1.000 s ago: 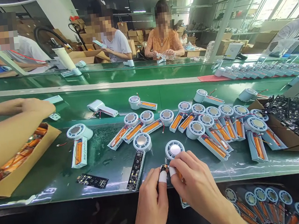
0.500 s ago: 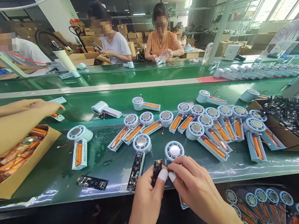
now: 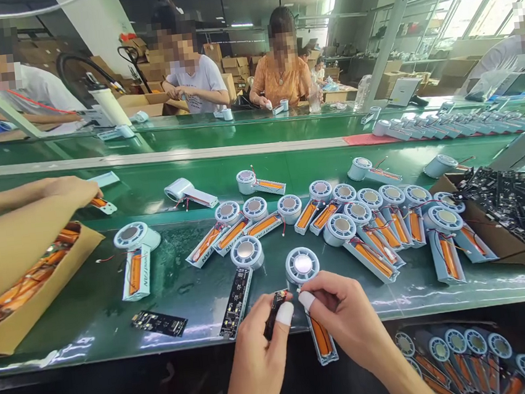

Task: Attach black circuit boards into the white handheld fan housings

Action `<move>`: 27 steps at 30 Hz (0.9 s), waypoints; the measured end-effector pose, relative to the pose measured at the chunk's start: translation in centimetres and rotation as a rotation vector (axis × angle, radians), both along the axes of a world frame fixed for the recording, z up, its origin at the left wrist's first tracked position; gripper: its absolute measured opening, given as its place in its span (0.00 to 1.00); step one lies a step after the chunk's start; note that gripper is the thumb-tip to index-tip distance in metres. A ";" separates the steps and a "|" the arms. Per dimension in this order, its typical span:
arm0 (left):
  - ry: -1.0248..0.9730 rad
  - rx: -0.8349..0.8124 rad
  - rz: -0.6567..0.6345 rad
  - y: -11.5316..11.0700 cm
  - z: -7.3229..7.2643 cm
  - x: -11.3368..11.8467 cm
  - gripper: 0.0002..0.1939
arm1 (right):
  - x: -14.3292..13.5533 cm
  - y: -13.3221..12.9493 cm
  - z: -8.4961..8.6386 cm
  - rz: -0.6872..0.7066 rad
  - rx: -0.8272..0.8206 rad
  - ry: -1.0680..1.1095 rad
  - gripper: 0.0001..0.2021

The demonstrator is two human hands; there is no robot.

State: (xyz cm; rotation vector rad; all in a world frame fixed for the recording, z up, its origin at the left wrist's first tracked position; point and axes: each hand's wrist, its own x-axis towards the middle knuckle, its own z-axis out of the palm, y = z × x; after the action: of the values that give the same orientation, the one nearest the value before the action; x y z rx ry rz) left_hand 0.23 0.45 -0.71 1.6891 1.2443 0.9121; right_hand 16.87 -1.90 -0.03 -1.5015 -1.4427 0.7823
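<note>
A small black circuit board is pinched between the thumb and fingers of my left hand, near the bench's front edge. My right hand is closed beside it, thumb and forefinger together on a tiny white connector. Under my right hand lies a light-blue fan, its open handle with an orange battery reaching past the bench edge. Both thumbs wear white covers. Left of my hands, another black board rests on a fan's handle, and a loose board lies flat on the bench.
Several fans with orange batteries stand behind and right of my hands. A carton of black boards is at right, a carton of orange batteries at left. Another person's arms reach over it. More people sit across the green bench.
My right hand has turned and moved slightly away from my left, uncovering the orange battery below. The board in my left hand is tilted more. The person's arms at left have shifted a little left.
</note>
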 end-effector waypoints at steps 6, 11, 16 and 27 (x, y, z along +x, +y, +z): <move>0.063 -0.330 -0.089 -0.5 0.4 -1.0 0.19 | -0.8 -0.2 -0.4 0.009 0.387 -0.460 0.11; 0.065 -0.376 -0.133 -0.5 0.4 -0.7 0.21 | -1.4 -0.4 -0.6 0.057 0.486 -0.750 0.14; 0.140 -0.337 -0.153 -0.7 0.3 -0.7 0.19 | -1.4 -0.6 -0.4 0.080 0.509 -0.852 0.16; 0.477 0.127 -0.165 -1.5 0.5 -0.7 0.16 | -1.7 -0.5 0.0 0.151 0.511 -0.953 0.16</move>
State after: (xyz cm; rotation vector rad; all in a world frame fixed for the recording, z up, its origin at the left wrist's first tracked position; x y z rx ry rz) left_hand -0.42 -1.09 -0.24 2.1594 1.3428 0.5105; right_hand 15.19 -2.43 -0.01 -1.3981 -2.2390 -0.3132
